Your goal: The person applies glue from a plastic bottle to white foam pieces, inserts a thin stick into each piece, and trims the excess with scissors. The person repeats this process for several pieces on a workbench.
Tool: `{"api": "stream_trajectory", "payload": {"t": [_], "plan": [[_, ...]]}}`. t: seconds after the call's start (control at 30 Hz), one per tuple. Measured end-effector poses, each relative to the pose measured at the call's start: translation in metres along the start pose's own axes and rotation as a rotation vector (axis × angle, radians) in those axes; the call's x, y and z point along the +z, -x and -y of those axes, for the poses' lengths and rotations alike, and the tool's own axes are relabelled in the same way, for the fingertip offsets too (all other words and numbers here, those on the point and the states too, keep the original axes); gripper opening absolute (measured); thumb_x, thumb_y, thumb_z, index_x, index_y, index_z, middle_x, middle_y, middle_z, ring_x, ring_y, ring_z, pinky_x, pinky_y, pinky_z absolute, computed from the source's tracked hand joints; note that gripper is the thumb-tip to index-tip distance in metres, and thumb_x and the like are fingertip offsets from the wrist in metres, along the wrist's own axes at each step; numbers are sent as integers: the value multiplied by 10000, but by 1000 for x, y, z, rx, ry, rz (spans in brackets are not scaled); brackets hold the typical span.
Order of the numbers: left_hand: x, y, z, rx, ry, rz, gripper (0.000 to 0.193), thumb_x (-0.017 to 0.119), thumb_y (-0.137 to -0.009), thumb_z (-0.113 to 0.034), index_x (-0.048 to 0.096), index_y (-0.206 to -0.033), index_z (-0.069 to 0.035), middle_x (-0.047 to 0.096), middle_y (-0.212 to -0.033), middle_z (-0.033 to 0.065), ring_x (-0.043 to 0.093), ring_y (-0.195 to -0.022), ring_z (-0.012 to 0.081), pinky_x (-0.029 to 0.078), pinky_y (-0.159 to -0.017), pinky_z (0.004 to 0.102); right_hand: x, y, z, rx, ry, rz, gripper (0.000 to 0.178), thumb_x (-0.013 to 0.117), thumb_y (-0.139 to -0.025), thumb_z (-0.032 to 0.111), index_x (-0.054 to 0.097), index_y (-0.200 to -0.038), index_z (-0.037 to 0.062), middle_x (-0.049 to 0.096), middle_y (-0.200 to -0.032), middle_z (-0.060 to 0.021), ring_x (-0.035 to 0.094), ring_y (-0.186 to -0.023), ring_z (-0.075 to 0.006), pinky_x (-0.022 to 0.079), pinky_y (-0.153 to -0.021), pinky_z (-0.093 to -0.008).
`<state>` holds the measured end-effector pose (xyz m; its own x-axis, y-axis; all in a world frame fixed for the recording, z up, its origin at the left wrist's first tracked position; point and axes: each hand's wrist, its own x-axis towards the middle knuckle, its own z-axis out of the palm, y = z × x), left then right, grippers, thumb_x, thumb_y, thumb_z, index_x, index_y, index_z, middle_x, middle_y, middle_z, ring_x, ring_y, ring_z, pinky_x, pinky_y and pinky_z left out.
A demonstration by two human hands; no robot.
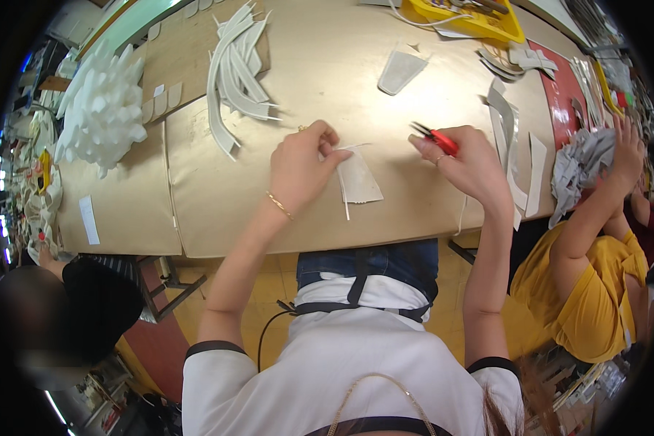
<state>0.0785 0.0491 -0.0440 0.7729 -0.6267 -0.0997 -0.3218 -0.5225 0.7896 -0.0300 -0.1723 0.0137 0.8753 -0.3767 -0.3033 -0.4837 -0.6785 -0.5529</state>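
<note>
My left hand point(303, 163) pinches the top edge of a small pale beige piece point(361, 177), which looks like leather or fabric, between thumb and fingertips. A thin white cord point(345, 198) runs down the left side of this piece and sticks out past its lower corner. To the right, my right hand point(466, 161) is closed around small red-handled snips point(443, 141). Their dark pointed tips face left, apart from the piece. Farther back on the table lies a similar tapered grey-beige piece point(402, 72).
A pile of pale curved strips point(236, 65) lies back left, beside a bundle of white foam point(103, 109). At the back right stands a yellow tray point(512, 25) of tools. Curved strips point(507, 138) lie right. Co-workers sit on both sides; one wears yellow point(585, 291).
</note>
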Motion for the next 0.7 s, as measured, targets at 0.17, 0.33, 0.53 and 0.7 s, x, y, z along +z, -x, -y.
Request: {"api": "stream_trajectory", "payload": {"t": [0.17, 0.33, 0.53, 0.7], "plan": [[9, 18, 15, 254, -228, -162, 266, 739, -816, -216, 669, -1040, -91, 621, -1036, 55, 636, -818, 222, 505, -710, 355, 29, -23, -7, 157, -165, 189, 531, 670, -883, 470, 632, -658, -9, 509, -494, -93, 488, -473, -201, 411, -521, -370], [9, 19, 30, 419, -301, -80, 265, 716, -835, -204, 665, -1074, -102, 598, -1051, 47, 623, -831, 207, 505, -723, 349, 44, -31, 2, 173, -273, 65, 503, 680, -887, 433, 620, -663, -14, 486, -485, -64, 426, -466, -165, 383, -501, -346], [6, 15, 33, 481, -357, -10, 276, 684, -850, -194, 643, -1107, -103, 577, -1081, 60, 618, -893, 223, 513, -732, 351, 50, -37, 25, 98, -251, -168, 434, 690, -885, 380, 638, -701, -10, 459, -493, -88, 392, -454, -175, 367, -491, -344], [3, 13, 30, 490, -405, 34, 278, 657, -864, -188, 627, -1121, -87, 566, -1094, 69, 622, -916, 236, 528, -741, 348, 41, 9, 30, -88, -93, -167, 192, 752, -819, 225, 707, -874, 46, 516, -548, -115, 452, -468, -243, 379, -499, -347]]}}
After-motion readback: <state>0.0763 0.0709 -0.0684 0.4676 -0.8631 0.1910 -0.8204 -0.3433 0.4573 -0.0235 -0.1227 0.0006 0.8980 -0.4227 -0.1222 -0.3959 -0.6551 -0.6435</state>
